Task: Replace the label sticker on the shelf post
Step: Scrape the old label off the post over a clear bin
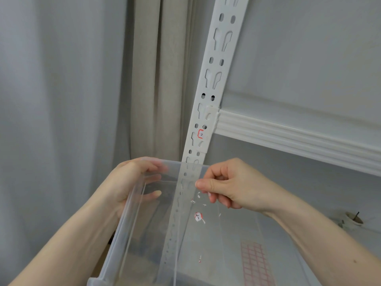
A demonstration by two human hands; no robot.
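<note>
The left hand (132, 182) grips the far left corner of a clear plastic bin (127, 234), with the fingers curled over the rim and seen through the wall. The right hand (224, 188) is above the far rim of the bin, its fingers curled and pinched together; it seems to rub off a tiny paper bit, but what is between the fingertips is too small to tell. Inside the bin lie several torn sticker scraps (199, 216), white with red edges.

The white perforated shelf post (216, 79) stands just behind the bin, slightly tilted in this view. On it, just below the shelf beam (288, 135), a remnant of the label sticker (200, 134) with a red border is still stuck.

In my judgement the step in hand is the removal of the old label, with the peeled pieces collected in the bin. This step is not finished. The next move probably calls for the right hand to go back up to the post and pick at the edge of the remnant with a fingernail. A sheet of red-bordered labels (255, 263) lies low on the right, ready for the replacement.
</note>
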